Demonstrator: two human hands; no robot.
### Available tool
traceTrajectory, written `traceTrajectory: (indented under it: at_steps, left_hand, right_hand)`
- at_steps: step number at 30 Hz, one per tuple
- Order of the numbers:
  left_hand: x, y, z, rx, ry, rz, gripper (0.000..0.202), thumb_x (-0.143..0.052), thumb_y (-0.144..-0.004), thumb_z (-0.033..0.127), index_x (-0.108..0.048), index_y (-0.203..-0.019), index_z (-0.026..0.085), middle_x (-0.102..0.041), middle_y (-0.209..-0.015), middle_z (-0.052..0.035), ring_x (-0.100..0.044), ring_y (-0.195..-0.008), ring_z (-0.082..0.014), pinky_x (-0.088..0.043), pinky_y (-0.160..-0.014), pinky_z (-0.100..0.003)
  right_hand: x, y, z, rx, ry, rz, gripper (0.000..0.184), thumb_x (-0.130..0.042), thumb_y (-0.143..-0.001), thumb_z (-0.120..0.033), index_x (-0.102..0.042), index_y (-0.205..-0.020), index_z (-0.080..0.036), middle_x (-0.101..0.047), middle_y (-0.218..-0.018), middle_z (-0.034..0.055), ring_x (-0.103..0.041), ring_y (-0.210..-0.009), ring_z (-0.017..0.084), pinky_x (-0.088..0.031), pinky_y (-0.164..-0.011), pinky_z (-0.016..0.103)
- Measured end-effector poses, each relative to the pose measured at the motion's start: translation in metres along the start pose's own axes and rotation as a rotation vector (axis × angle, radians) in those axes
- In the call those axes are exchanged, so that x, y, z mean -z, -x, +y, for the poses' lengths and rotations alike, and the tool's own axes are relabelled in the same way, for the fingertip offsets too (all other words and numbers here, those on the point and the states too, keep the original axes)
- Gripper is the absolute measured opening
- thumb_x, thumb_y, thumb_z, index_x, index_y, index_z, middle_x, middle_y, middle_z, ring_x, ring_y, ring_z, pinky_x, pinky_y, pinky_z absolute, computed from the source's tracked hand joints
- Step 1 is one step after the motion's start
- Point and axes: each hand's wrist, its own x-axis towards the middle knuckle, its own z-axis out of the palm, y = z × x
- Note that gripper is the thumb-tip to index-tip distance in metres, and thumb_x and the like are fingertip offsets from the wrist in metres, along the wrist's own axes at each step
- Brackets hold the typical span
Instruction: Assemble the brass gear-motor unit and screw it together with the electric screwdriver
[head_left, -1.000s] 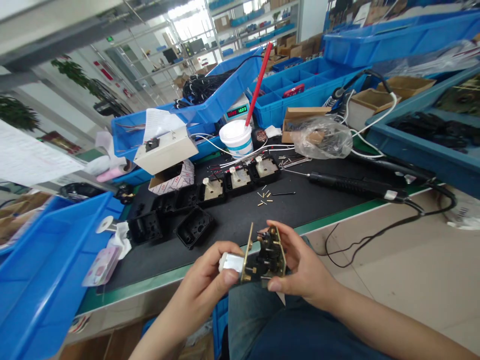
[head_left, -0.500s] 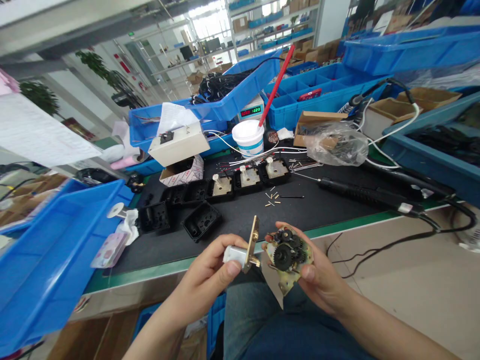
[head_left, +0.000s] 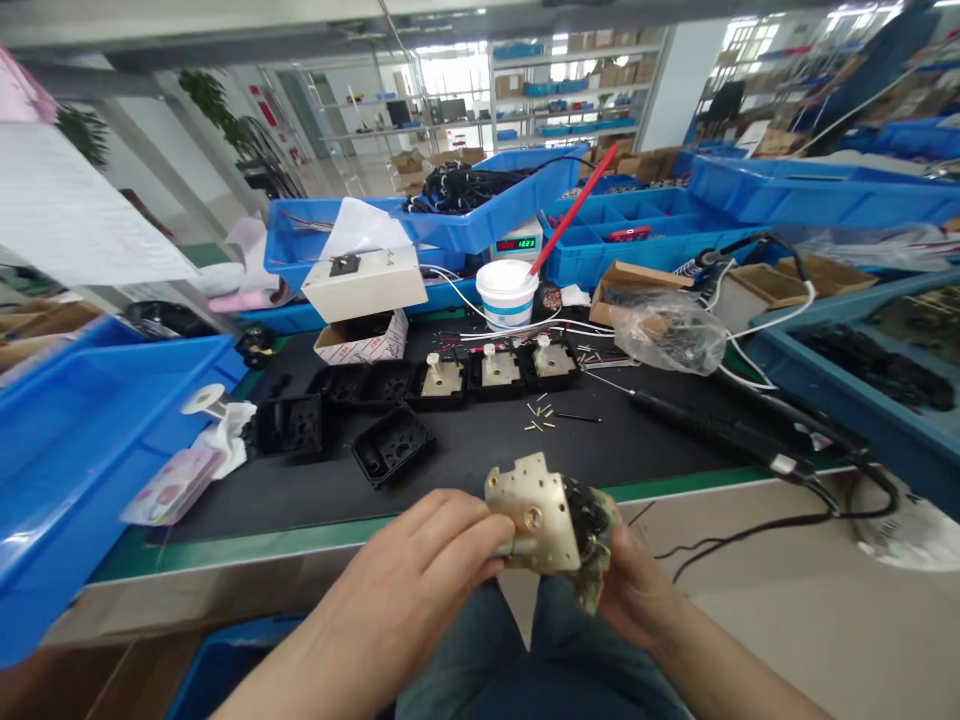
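My left hand (head_left: 431,555) grips a brass motor plate (head_left: 534,510) by its lower left side, the flat drilled face turned toward me. Behind it my right hand (head_left: 634,590) holds a brass gear plate (head_left: 592,535) with small black gears, pressed close against the motor plate. Both parts are held just in front of the bench's green edge (head_left: 300,545), above my lap. On the black mat (head_left: 465,445) lie several open black housings (head_left: 391,445) and three housings fitted with brass plates (head_left: 495,368). Loose brass pins (head_left: 541,416) are scattered beside them.
A black electric screwdriver (head_left: 712,432) with its cable lies at the right. A white tub (head_left: 507,292) with a red stick, a beige box (head_left: 365,281), a plastic bag (head_left: 667,332) and blue bins (head_left: 90,430) ring the mat.
The motor plate and gear plate, held apart half a second ago, are now brought together, the motor plate's flat face turned toward me. My view has dropped and levelled.
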Motion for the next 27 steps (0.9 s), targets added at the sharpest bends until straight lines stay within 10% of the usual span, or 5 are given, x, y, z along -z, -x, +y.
traceTrajectory:
  at_steps: [8, 27]
  left_hand:
    - [-0.002, -0.005, -0.012, -0.134, -0.012, 0.015, 0.022, -0.039, -0.091, 0.013, -0.054, -0.107, 0.018, -0.062, -0.099, -0.0036, -0.055, -0.094, -0.0125, -0.049, -0.079, -0.022]
    - [0.011, -0.016, 0.007, -0.042, -0.016, -0.310, 0.034, -0.037, -0.084, 0.005, -0.054, -0.108, 0.022, -0.061, -0.096, -0.0014, -0.054, -0.084, -0.0166, -0.046, -0.070, -0.025]
  right_hand:
    - [0.005, -0.003, 0.004, -0.224, -0.061, -0.099, 0.066, -0.059, -0.069, -0.067, -0.063, -0.111, -0.017, -0.066, -0.106, 0.0137, -0.064, -0.089, 0.024, -0.052, -0.076, 0.039]
    - [0.014, -0.002, 0.003, -0.264, -0.076, -0.165, 0.063, -0.063, -0.069, -0.062, -0.060, -0.115, -0.020, -0.063, -0.112, 0.0113, -0.060, -0.100, 0.024, -0.048, -0.085, 0.043]
